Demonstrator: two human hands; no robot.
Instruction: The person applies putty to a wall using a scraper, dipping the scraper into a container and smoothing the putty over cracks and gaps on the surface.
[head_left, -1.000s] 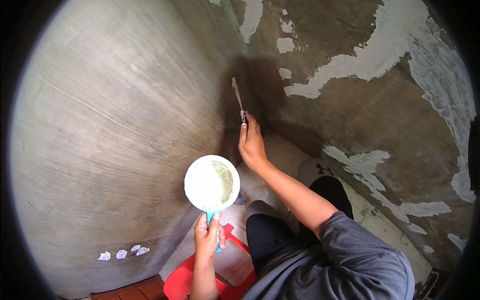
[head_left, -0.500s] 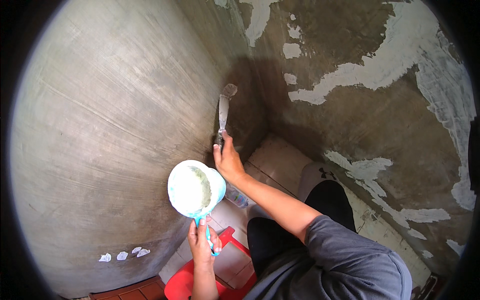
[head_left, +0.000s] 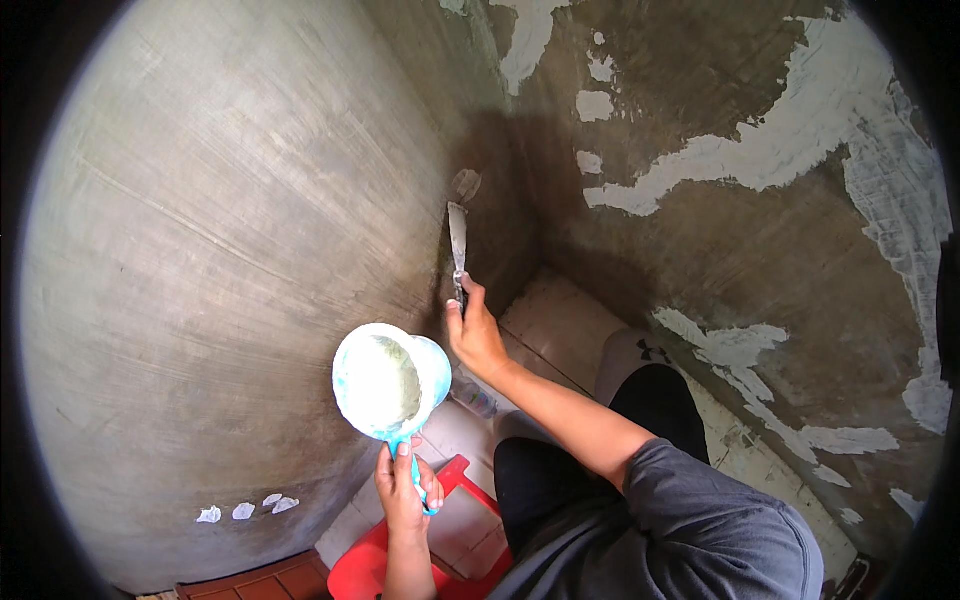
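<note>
Putty knife (head_left: 458, 237) and pot (head_left: 378, 388) fill curled right and left hands (head_left: 478, 338) (head_left: 405, 492), the pot hiding some wall (head_left: 230, 280) near a bottle (head_left: 474, 400).

the dipper handle (head_left: 418, 477) is coloured turquoise; the brown wall (head_left: 700, 245) is blotched with white; the shirt (head_left: 700, 520) is coloured grey.

Putty (head_left: 404, 385) in dipper (head_left: 432, 372); scraper (head_left: 459, 238) rightward, beyond.
</note>
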